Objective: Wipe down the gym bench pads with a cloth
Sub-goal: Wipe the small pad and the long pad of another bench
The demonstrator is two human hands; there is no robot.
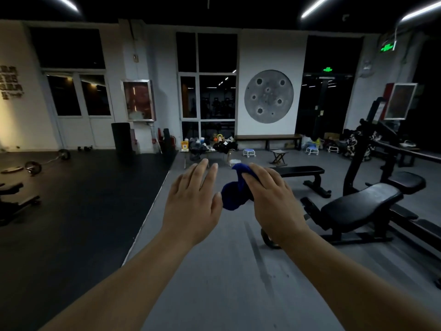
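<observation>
Both of my arms reach out in front of me over the grey gym floor. My right hand (274, 199) grips a dark blue cloth (232, 195), which bunches out to the left of its palm and above its fingers. My left hand (193, 201) is spread with straight fingers just left of the cloth, its thumb close to the fabric. A black padded bench (360, 205) on a press frame stands to the right, beyond my right hand. A flat black bench (301, 170) sits further back, behind my right hand.
A black rubber mat floor (83, 199) covers the left side, with a barbell and plates (33, 166) at its far end. Stools, bags and a low bench (267, 137) line the far wall. A machine frame (372, 149) rises at the right.
</observation>
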